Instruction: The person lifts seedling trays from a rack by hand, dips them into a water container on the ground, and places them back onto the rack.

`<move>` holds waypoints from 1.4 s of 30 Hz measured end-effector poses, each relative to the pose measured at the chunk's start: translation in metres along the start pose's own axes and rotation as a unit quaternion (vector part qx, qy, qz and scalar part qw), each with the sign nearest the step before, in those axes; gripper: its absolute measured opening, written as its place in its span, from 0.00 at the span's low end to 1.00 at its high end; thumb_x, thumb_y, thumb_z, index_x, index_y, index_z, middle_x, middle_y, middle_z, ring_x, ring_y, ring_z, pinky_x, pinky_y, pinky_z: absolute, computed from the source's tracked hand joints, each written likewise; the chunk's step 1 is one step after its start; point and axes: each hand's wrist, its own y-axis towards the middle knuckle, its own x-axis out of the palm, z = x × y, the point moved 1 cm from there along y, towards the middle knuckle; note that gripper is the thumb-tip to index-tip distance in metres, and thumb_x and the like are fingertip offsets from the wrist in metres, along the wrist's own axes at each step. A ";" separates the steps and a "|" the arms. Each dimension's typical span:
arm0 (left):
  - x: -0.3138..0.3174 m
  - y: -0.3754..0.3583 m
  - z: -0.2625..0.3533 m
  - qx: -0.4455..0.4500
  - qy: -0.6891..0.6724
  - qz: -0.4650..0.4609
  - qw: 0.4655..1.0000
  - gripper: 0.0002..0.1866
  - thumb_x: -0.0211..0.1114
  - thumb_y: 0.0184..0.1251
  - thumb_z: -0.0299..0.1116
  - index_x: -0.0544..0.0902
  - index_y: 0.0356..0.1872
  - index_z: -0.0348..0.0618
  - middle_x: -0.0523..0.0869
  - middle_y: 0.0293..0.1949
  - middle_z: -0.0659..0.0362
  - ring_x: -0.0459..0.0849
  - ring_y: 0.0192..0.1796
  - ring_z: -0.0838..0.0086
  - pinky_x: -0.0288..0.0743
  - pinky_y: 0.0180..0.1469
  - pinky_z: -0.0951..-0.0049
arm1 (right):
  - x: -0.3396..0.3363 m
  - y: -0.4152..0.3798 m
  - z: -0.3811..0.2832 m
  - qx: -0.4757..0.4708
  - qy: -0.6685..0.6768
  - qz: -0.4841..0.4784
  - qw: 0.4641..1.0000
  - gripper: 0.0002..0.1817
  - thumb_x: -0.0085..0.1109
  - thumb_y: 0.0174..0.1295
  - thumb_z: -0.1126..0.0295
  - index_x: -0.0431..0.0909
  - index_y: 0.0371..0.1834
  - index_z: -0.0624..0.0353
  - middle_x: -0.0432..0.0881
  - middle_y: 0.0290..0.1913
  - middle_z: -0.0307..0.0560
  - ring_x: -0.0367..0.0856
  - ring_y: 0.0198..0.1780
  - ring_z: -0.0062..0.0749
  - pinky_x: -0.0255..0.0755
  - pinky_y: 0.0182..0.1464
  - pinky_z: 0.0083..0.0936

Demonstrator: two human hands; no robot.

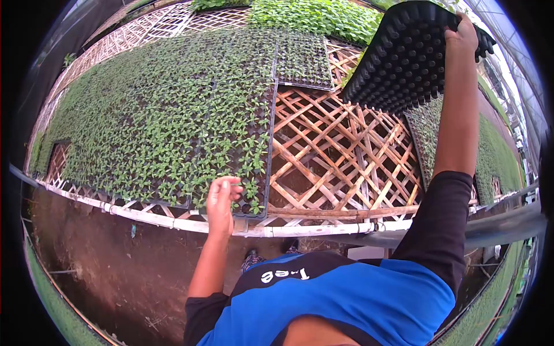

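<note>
My right hand [463,38], raised at the upper right with the arm stretched out, grips the edge of a black seedling tray [404,63]. The tray is tilted and slightly bent, its studded underside facing me, and a few leaves show at its top edge. Near the front edge of the bench, my left hand [223,195] hovers by the corner of the seedling trays [173,109], fingers curled loosely and apart, with nothing seen in them.
A wooden lattice [340,155] spans the bench between tray groups, with a white front rail [156,219]. More seedlings [430,124] grow at the right, and larger green plants [317,17] at the back. Brown ground [104,254] lies below.
</note>
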 end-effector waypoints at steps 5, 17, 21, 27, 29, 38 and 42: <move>0.025 -0.046 -0.044 -0.373 -0.132 -0.304 0.867 0.13 0.47 0.64 0.41 0.71 0.41 0.44 0.76 0.42 0.57 0.76 0.42 0.72 0.72 0.40 0.69 | 0.036 -0.084 -0.119 -0.025 0.067 -0.141 0.987 0.06 0.49 0.52 0.74 0.67 0.32 0.64 0.70 0.29 0.48 0.71 0.27 0.31 0.68 0.24 0.26; -0.067 -0.108 -0.032 -0.414 -0.522 -0.335 0.667 0.33 0.39 0.61 0.55 0.57 0.60 0.39 0.65 0.57 0.49 0.71 0.52 0.62 0.64 0.52 0.58 | -0.039 -0.251 -0.343 0.258 0.211 -0.080 0.939 0.14 0.46 0.57 0.72 0.63 0.45 0.68 0.70 0.40 0.56 0.74 0.37 0.31 0.75 0.34 0.24; -0.098 -0.124 -0.034 -0.360 -0.499 -0.296 0.730 0.26 0.43 0.60 0.44 0.61 0.58 0.42 0.65 0.58 0.51 0.68 0.55 0.58 0.65 0.53 0.57 | -0.139 -0.304 -0.394 0.191 0.072 -0.056 0.977 0.13 0.47 0.56 0.71 0.65 0.42 0.66 0.71 0.37 0.52 0.73 0.32 0.30 0.72 0.30 0.24; -0.061 -0.187 -0.028 -0.395 -0.346 -0.341 0.780 0.25 0.44 0.60 0.39 0.61 0.59 0.44 0.64 0.58 0.52 0.67 0.57 0.60 0.63 0.56 0.57 | -0.277 -0.401 -0.471 0.148 -0.117 0.123 0.974 0.10 0.49 0.55 0.70 0.68 0.38 0.63 0.72 0.32 0.47 0.72 0.25 0.29 0.69 0.24 0.24; -0.050 -0.207 -0.058 -0.453 -0.304 -0.364 0.755 0.25 0.44 0.60 0.38 0.60 0.59 0.44 0.65 0.58 0.52 0.68 0.57 0.61 0.63 0.57 0.58 | -0.321 -0.432 -0.500 0.147 -0.168 0.211 0.951 0.09 0.50 0.54 0.70 0.69 0.36 0.62 0.73 0.30 0.45 0.72 0.23 0.29 0.68 0.22 0.24; 0.046 -0.326 -0.196 -0.406 0.073 -0.509 0.756 0.15 0.54 0.47 0.22 0.68 0.40 0.41 0.77 0.36 0.56 0.78 0.36 0.74 0.76 0.41 0.71 | -0.515 -0.579 -0.535 0.246 -0.094 0.297 0.918 0.09 0.52 0.52 0.67 0.71 0.35 0.58 0.77 0.29 0.43 0.77 0.29 0.29 0.74 0.32 0.27; 0.099 -0.375 -0.261 -0.386 0.207 -0.544 0.716 0.12 0.54 0.45 0.20 0.67 0.33 0.44 0.76 0.30 0.59 0.76 0.30 0.76 0.75 0.33 0.74 | -0.615 -0.630 -0.523 0.260 -0.129 0.334 0.897 0.04 0.52 0.51 0.70 0.70 0.27 0.56 0.76 0.26 0.40 0.75 0.25 0.25 0.73 0.30 0.21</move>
